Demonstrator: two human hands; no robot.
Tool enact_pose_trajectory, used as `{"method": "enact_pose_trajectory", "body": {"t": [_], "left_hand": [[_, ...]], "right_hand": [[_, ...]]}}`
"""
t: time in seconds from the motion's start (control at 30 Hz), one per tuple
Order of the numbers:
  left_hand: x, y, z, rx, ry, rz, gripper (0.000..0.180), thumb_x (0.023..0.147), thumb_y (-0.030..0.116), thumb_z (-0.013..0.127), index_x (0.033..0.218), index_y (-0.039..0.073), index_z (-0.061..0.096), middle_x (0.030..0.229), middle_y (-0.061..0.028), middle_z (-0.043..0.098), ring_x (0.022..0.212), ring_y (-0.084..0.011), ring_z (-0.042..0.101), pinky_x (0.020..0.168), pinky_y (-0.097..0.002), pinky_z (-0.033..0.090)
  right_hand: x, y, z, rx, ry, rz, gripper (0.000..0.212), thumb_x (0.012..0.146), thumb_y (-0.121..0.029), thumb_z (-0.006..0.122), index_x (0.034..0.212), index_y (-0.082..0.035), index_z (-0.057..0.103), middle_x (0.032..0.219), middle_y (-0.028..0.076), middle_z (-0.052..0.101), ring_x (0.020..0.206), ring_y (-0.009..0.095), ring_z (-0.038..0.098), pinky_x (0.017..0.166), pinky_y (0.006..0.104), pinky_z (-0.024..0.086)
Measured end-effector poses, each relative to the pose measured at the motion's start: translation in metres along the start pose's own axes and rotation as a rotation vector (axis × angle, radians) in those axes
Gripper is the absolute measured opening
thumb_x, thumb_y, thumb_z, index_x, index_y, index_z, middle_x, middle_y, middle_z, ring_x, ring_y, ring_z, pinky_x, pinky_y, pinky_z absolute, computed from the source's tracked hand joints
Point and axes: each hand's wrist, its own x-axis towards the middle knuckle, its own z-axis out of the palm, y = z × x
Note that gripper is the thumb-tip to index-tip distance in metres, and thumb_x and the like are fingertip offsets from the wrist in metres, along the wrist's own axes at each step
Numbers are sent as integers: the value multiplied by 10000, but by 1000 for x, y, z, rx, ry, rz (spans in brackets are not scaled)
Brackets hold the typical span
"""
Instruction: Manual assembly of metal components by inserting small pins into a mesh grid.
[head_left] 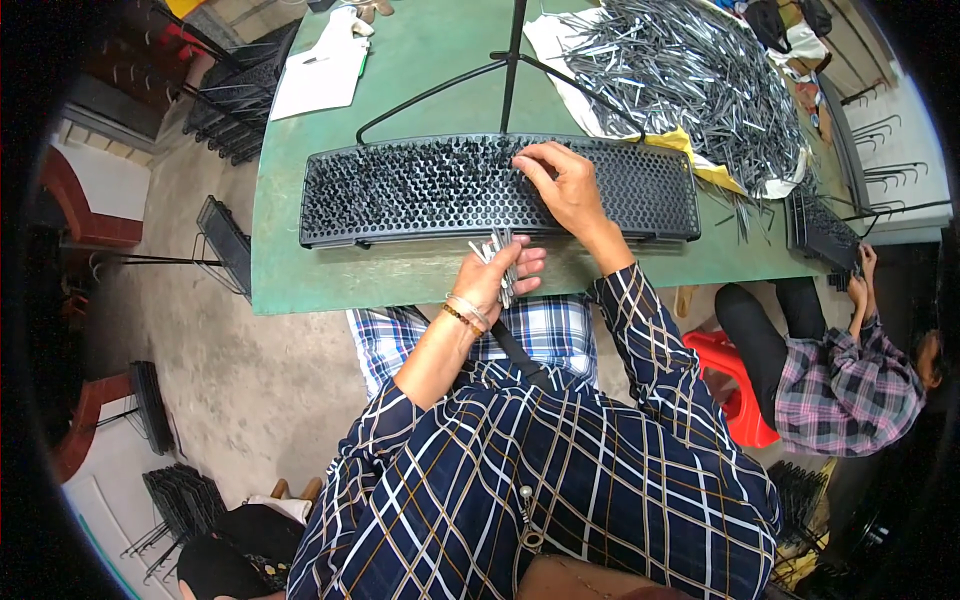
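Observation:
A long black perforated rack (640, 200) lies in front of me on the green table, with a black wire frame (430, 97) rising behind it. Dark pegs (400, 180) stick up from many holes in its left and middle parts; bare holes show on the right. My right hand (572, 190) is over the rack, thumb and forefinger pinched at the edge of the pegs. What it pinches, if anything, is too small to make out. Just below the rack's front edge, my left hand (490, 277) holds a bunch of thin grey rods (503, 262), its fingers curled loosely under them.
A big heap of similar rods (690, 85) lies on a white and yellow sack at the right. White papers (318, 80) rest at the far left of the green table (420, 60). A co-worker (850, 385) sits at the right, near a red stool (735, 385) and another rack (820, 235).

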Motion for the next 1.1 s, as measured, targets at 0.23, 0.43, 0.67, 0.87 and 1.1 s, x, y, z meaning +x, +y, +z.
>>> {"method": "enact_pose_trajectory", "body": {"t": [0.23, 0.43, 0.67, 0.87, 1.1], "left_hand": [[4, -2, 0, -78, 3, -37, 236, 922, 116, 491, 1107, -30, 506, 1021, -184, 620, 859, -218, 646, 701, -311, 568], [4, -1, -4, -75, -19, -39, 242, 909, 81, 489, 1122, -35, 486, 1060, -208, 603, 908, -256, 638, 743, -340, 564], [2, 0, -3, -61, -49, -43, 226, 906, 76, 494, 1103, -33, 490, 1085, -225, 593, 959, -283, 623, 784, -373, 551], [2, -1, -4, -66, -55, -44, 212, 906, 74, 489, 1091, -31, 498, 1089, -227, 593, 956, -280, 625, 784, -374, 551], [1, 1, -2, -61, -56, -51, 219, 904, 65, 483, 1099, -35, 495, 1074, -225, 601, 930, -263, 633, 761, -367, 558]], "right_hand": [[0, 3, 3, -33, -14, -77, 121, 817, -103, 644, 879, 1, 646, 807, 80, 637, 675, 166, 603, 605, 263, 468], [2, 4, 1, -35, -1, -128, 112, 810, -93, 640, 874, -2, 645, 824, 93, 636, 695, 211, 616, 624, 290, 481], [1, 4, 1, -44, -27, -156, 126, 814, -117, 628, 862, -1, 632, 823, 116, 629, 745, 275, 619, 656, 337, 487], [-3, 7, 7, -100, -5, -199, 113, 792, -106, 653, 845, -7, 640, 818, 110, 625, 737, 267, 613, 650, 339, 485], [-3, -3, 7, -253, 14, -301, 102, 776, -102, 669, 819, -12, 653, 838, 92, 604, 762, 251, 599, 679, 339, 481]]}}
